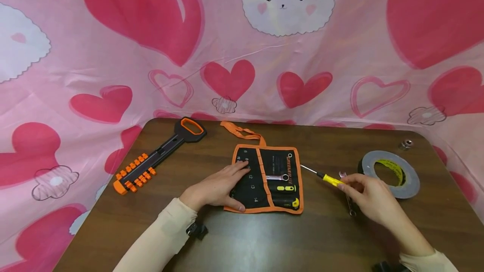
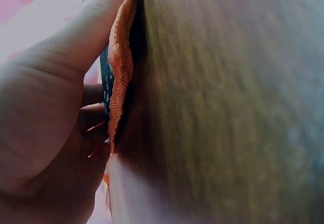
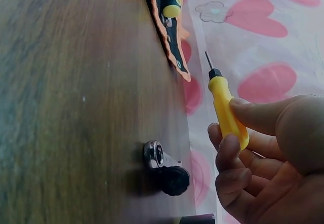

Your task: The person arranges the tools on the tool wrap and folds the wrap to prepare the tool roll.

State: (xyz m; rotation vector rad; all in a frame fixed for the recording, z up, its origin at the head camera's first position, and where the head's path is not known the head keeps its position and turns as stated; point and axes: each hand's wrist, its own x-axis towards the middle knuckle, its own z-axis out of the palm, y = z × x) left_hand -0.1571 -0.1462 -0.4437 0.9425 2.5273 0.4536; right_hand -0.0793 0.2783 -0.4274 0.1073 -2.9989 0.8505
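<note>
Pink backdrop: heart-print cloth hangs behind and beside the table.
Table: dark wood, carries everything below.
Tool roll: black pouch with orange edging, lying open and flat at the table's middle; a small wrench and yellow-handled tools sit in its right pockets.
Bit holder: black and orange rack, well apart to the left.
Tape: grey roll lying flat, just behind the right hand.
Left hand: fingers straight, palm pressing flat on the pouch's left half; the wrist view shows the thumb along the orange hem.
Right hand: fingers curled round the handle end of the screwdriver, held just above the table.
Screwdriver: yellow handle, thin shaft aimed at the pouch's right edge, tip near it but apart.
Ratchet wrench: lies on the table under the right hand.
Socket: small and silver, at the far right corner.
Risk: the thin tip may snag the hem or miss a pocket if it goes in at a slant; the pouch could slide if the left palm eases off.
</note>
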